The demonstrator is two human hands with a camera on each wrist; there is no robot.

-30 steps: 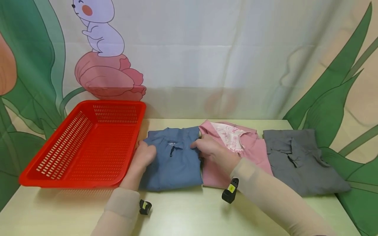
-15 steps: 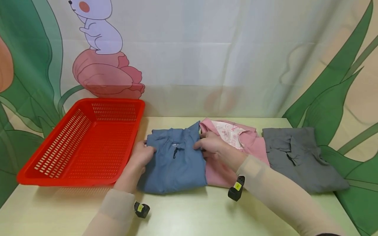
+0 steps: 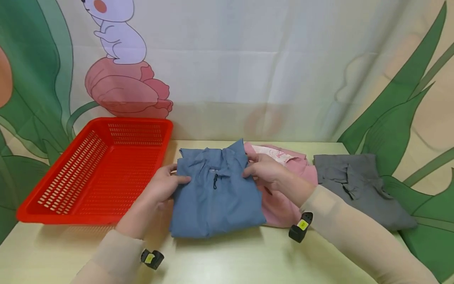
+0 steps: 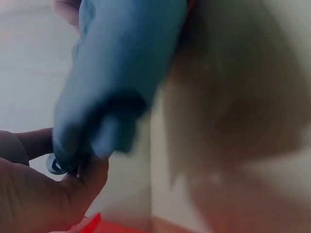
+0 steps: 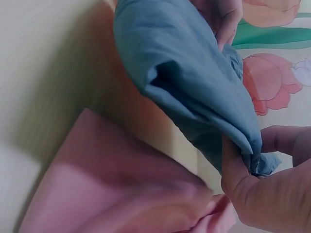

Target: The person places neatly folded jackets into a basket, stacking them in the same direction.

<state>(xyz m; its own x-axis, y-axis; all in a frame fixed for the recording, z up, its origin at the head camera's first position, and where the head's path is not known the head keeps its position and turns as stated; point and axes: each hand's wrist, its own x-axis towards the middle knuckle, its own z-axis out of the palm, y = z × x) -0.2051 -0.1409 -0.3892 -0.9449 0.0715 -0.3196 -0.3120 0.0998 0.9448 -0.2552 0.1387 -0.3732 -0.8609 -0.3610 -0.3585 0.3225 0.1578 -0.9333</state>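
Observation:
A folded blue jacket (image 3: pixel 220 201) with a black zip pull hangs between both hands, lifted off the table. At its upper left edge the left hand (image 3: pixel 163 183) pinches the cloth, thumb on the front. The right hand (image 3: pixel 267 171) pinches the opposite upper edge, its fingers behind the fabric. In the left wrist view the jacket (image 4: pixel 121 58) is blurred, and bare table shows beneath it. In the right wrist view the jacket's (image 5: pixel 180 63) folded layers sag between the hands. A folded pink garment (image 3: pixel 281 205) lies on the table, partly hidden behind the right hand and the jacket.
Left of the jacket stands a red plastic basket (image 3: pixel 26 213) with perforated sides and nothing inside. A folded grey garment (image 3: pixel 369 201) lies at the right on the pale table (image 3: pixel 227 260). Behind the table hangs a printed curtain (image 3: pixel 227 71).
Both hands have raised the blue jacket off the table and brought it nearer and slightly to the right. It now covers more of the pink garment. Basket and grey garment stay in place.

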